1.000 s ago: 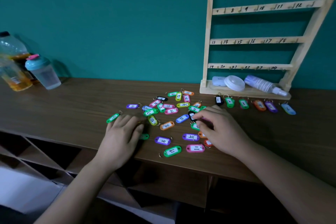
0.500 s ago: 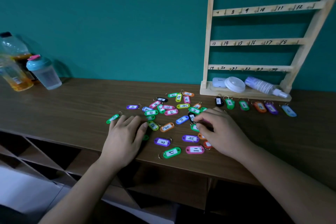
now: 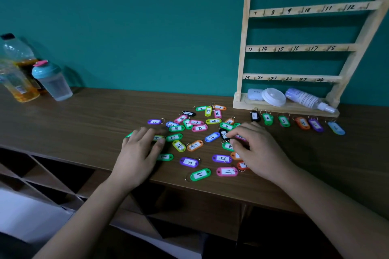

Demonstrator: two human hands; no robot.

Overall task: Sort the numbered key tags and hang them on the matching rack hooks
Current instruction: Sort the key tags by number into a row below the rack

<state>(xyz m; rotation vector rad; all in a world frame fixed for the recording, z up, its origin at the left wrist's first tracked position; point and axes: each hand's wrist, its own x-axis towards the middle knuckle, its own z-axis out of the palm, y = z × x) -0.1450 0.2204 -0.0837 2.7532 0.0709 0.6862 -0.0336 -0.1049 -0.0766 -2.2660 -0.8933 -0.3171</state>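
On the wooden counter (image 3: 84,124), loose key tags (image 3: 194,145) lie scattered, some overlapping. Six more sit in a row ordered from 1, just in front of the base of the rack (image 3: 299,48). None of the hooks (image 3: 264,12) in view carries a tag.

Note, left hand (image 3: 140,150): fingers straight, flat over the heap's left edge, gripping nothing.

Note, right hand (image 3: 257,150): fingers curled down among tags beside the black tag (image 3: 224,134). Pinch or mere touch, cannot tell.

Judgement: tags are light, stiff, smooth plastic, likely to skid on wood. Take each by the long edges of its body, leaving the ring free for the hook.
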